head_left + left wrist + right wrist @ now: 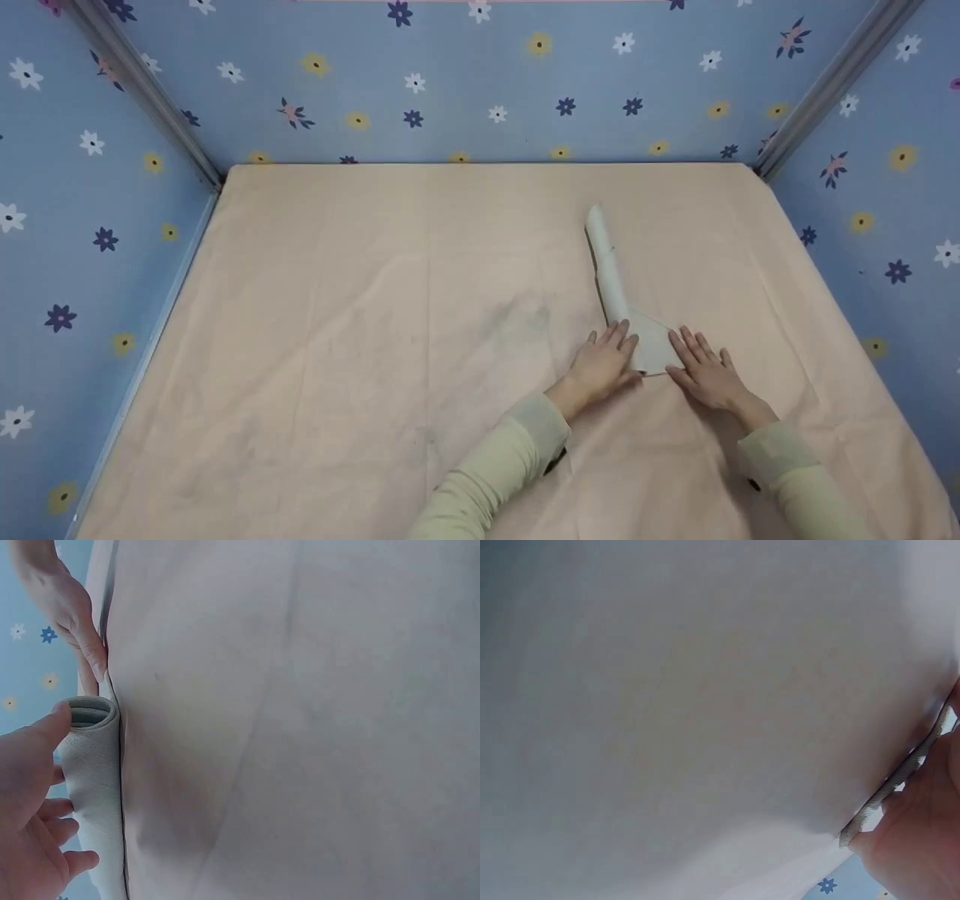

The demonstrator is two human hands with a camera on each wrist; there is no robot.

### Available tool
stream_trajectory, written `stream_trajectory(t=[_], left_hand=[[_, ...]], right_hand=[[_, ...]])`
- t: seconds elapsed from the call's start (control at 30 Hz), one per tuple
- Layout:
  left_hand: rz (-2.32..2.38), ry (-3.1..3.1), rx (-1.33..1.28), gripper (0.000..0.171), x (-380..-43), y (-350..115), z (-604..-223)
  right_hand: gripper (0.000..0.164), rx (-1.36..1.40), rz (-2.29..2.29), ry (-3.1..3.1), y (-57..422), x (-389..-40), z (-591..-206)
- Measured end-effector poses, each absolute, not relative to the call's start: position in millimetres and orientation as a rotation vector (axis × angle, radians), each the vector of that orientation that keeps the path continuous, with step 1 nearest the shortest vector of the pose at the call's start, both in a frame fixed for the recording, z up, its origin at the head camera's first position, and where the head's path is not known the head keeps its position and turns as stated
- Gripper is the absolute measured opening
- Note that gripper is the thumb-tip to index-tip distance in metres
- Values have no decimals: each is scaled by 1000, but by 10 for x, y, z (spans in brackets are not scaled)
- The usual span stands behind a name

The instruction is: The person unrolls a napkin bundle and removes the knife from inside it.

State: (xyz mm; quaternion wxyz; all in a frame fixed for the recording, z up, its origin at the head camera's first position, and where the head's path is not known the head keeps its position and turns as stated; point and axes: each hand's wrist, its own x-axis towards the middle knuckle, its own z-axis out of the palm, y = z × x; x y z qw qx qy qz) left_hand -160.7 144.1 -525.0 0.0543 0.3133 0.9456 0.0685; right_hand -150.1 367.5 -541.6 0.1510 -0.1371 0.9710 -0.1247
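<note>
A pale grey-green sheet lies on the cloth to the right of centre, mostly rolled into a long tube (606, 259) that points away from me. Its near end spreads into a flat corner (652, 343). My left hand (602, 364) rests against the near end of the roll, fingers fairly straight. The left wrist view shows the layered open end of the roll (94, 780) beside the thumb. On the flat part's right edge, my right hand (707, 375) lies with extended fingers. In the right wrist view, the fingers partly cover a thin dark edge strip (889, 784).
A creased beige cloth (315, 337) covers the table, with faint grey stains left of the hands. Blue flowered panels (480, 82) stand at the back and both sides, with grey posts (150, 90) at the back corners.
</note>
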Motion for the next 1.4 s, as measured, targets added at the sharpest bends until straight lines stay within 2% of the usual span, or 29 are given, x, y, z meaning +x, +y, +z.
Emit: stream_trajectory(t=[0.4,1.4], left_hand=[[228,2876,943,58,-1577,1326,-5241],[282,2889,910,64,-1499,1224,-5243]], right_hand=[[63,-422,-401,2768,3676,-1485,-5401],[62,-427,-398,2789,3671,-1490,-5406]])
